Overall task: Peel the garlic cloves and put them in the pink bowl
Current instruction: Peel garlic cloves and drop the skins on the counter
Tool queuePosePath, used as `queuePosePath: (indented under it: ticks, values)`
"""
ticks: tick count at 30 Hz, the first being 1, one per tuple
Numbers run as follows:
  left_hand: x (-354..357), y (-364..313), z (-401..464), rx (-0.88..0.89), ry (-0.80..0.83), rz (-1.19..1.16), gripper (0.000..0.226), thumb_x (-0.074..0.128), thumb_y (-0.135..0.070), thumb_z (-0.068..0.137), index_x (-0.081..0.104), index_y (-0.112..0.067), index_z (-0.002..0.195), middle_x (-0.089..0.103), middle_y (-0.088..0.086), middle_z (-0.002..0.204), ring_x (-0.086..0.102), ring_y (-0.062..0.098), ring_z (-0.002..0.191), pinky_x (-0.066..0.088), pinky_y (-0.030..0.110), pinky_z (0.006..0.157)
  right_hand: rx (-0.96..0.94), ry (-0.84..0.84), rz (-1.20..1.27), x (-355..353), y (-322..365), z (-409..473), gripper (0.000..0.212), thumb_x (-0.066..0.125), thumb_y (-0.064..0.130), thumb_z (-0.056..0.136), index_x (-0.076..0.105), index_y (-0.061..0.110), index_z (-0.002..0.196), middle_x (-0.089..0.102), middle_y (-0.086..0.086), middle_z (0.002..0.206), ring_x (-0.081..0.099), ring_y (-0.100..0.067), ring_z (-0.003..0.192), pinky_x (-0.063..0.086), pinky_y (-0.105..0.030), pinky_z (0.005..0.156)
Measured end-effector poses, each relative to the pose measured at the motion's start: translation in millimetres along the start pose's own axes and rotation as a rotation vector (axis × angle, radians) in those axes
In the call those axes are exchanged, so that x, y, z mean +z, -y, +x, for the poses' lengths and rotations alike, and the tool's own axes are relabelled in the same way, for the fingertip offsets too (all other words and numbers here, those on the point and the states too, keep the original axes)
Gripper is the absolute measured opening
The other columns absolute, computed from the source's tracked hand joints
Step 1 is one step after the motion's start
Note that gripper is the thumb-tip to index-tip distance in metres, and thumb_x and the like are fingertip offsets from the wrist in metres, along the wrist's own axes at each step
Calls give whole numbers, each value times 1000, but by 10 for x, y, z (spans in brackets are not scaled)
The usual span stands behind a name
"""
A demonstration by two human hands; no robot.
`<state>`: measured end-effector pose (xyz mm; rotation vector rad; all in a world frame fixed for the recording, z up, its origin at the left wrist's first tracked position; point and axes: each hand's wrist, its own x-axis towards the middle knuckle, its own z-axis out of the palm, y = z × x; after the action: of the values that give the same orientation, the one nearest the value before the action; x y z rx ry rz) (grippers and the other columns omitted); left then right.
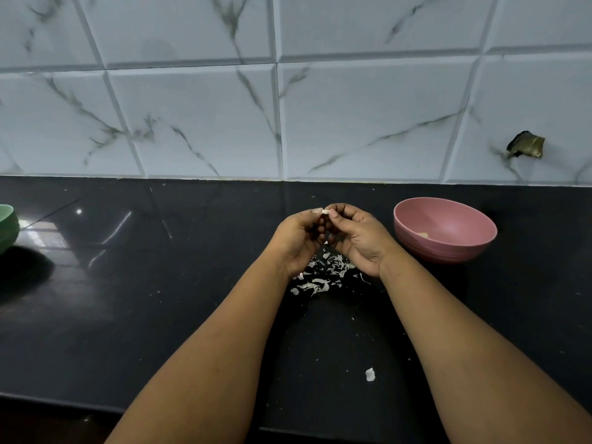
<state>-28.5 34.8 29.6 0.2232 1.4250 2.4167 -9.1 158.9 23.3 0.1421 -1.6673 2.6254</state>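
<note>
My left hand (299, 240) and my right hand (360, 238) meet above the middle of the black counter, fingers curled. Between their fingertips they pinch a small white garlic clove (325, 212); most of it is hidden by the fingers. The pink bowl (413, 225) stands to the right of my right hand, and a pale peeled piece (423, 234) lies on its bottom. Below the hands a heap of white garlic skins (323, 274) is scattered on the counter.
A green bowl (7, 227) is cut off by the left edge. One loose skin scrap (370, 374) lies near the counter's front edge. A marbled tile wall (288, 107) rises behind, with a broken hole (525, 145) at the right.
</note>
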Motion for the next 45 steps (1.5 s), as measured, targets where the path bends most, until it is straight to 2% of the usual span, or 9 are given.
queuePosePath:
  ticks: [8, 14, 19, 23, 30, 35, 38, 42, 45]
  values:
    - [-39, -4, 15, 27, 72, 65, 23, 42, -5, 99, 61, -8, 88, 54, 0, 69, 48, 8, 62, 44, 17, 54, 41, 30, 28, -27, 15, 3, 14, 52, 10, 96, 63, 14, 89, 64, -5, 78, 62, -16, 75, 52, -29, 69]
    - [-7, 15, 18, -8, -90, 76, 24, 43, -12, 93, 55, -12, 73, 49, 1, 65, 46, 11, 54, 43, 22, 49, 139, -88, 90, -31, 8, 46, 22, 45, 18, 96, 57, 14, 77, 61, -6, 77, 59, -19, 72, 46, -31, 69]
    - [-14, 75, 25, 193, -175, 607, 32, 42, -19, 91, 40, -16, 59, 39, -1, 58, 32, 12, 54, 29, 30, 55, 90, -302, -131, -1, 13, 36, 20, 49, 18, 95, 52, 15, 76, 58, -2, 65, 54, -12, 54, 42, -23, 49]
    - [-12, 117, 2, 279, -183, 854, 41, 50, -18, 90, 32, -18, 53, 28, -1, 52, 23, 11, 47, 23, 29, 52, -33, -350, -345, -43, -19, 53, 22, 58, 11, 91, 55, 15, 70, 56, 0, 62, 51, -10, 53, 39, -21, 48]
    - [-158, 163, 132, 277, -310, 916, 42, 60, -29, 89, 55, 5, 65, 51, 16, 60, 42, 19, 55, 38, 32, 57, -162, -377, -565, -86, -69, 71, 20, 73, 10, 84, 55, 14, 76, 64, -2, 67, 61, -8, 54, 44, -17, 47]
    - [-201, 189, 168, 329, -330, 964, 26, 72, -36, 86, 69, -15, 71, 68, 1, 67, 55, 10, 59, 46, 26, 59, -247, -417, -787, -105, -84, 88, 16, 79, 13, 79, 63, 14, 75, 71, -7, 69, 68, -13, 61, 55, -24, 58]
    - [-230, 191, 186, 332, -340, 971, 9, 76, -25, 83, 71, -25, 76, 70, -9, 76, 62, 9, 73, 53, 29, 72, -282, -435, -820, -119, -79, 104, 16, 72, 3, 83, 64, 15, 76, 70, -7, 74, 72, -19, 70, 58, -27, 67]
    - [-242, 184, 178, 318, -338, 980, 10, 70, -16, 87, 72, -26, 86, 68, -10, 83, 61, 7, 78, 52, 29, 77, -278, -433, -810, -141, -80, 106, 27, 63, -5, 87, 62, 20, 78, 69, -5, 78, 73, -17, 74, 60, -32, 75]
    - [-236, 182, 172, 314, -350, 989, 7, 71, -24, 87, 73, -30, 87, 69, -12, 82, 64, 11, 83, 55, 34, 82, -266, -432, -829, -175, -81, 110, 28, 61, -4, 88, 65, 24, 86, 72, -3, 83, 72, -13, 78, 60, -36, 80]
